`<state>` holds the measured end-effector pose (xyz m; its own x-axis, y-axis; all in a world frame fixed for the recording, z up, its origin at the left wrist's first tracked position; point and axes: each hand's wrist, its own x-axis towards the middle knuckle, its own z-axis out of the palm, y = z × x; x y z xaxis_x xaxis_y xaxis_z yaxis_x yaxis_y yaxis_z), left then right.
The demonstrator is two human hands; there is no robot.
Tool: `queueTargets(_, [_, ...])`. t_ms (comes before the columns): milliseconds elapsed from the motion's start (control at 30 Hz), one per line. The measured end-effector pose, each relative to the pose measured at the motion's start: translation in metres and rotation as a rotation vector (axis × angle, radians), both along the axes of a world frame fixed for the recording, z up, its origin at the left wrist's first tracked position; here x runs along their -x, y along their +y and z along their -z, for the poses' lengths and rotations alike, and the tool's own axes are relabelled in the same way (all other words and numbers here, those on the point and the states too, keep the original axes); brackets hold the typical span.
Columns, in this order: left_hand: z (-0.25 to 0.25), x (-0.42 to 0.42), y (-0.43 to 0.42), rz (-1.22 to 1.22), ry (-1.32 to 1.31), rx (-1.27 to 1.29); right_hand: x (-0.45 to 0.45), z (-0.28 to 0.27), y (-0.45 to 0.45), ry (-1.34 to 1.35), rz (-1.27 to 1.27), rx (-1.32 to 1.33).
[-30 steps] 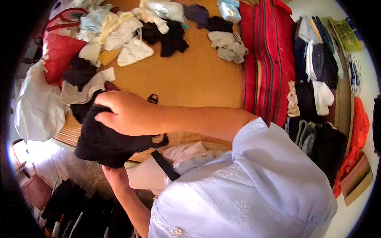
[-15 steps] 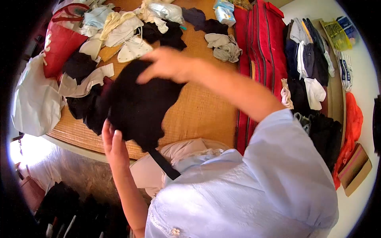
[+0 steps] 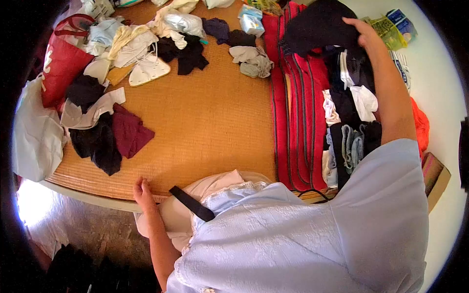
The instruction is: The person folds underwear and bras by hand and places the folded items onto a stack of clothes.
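At the upper right, my right hand (image 3: 362, 33) grips the edge of a black garment (image 3: 320, 27), which hangs over the red striped case (image 3: 286, 97) and the folded clothes (image 3: 364, 101) beside it. Low on the left, my left hand (image 3: 143, 192) is by the near edge of the woven mat (image 3: 210, 117), empty, its fingers loosely bent and a little apart. A maroon cloth (image 3: 129, 132) lies on the mat beyond it, touching a black cloth (image 3: 100, 144).
Mixed garments, among them a white triangular piece (image 3: 149, 71), are heaped at the upper left. Nearby are a red bag (image 3: 63, 71) and a white plastic bag (image 3: 36, 132). Grey cloths (image 3: 255, 62) and a blue packet (image 3: 251, 22) lie left of the case. A cardboard piece (image 3: 435, 178) sits far right.
My right hand has carried the black garment from the left of the mat to the upper right. My left hand has let go of it and moved down. The maroon cloth has come into full view.
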<state>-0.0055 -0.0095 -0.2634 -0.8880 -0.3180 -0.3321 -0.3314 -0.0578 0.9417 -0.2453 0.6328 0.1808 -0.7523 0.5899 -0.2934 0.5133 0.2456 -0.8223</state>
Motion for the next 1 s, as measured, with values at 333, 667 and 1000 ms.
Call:
queueTargets(333, [0.02,-0.001,-0.012,-0.086,-0.001,-0.13,-0.123,-0.049,0.2,-0.657,0.218,-1.558])
queueTargets(667, [0.011,-0.003,-0.005,-0.138,-0.007,-0.187,-0.186,0.008,0.096,-0.523,0.397,-1.567])
queueTargets(1000, [-0.009,-0.002,0.003,-0.185,-0.023,-0.13,-0.194,0.217,0.1,-0.817,0.147,-1.102])
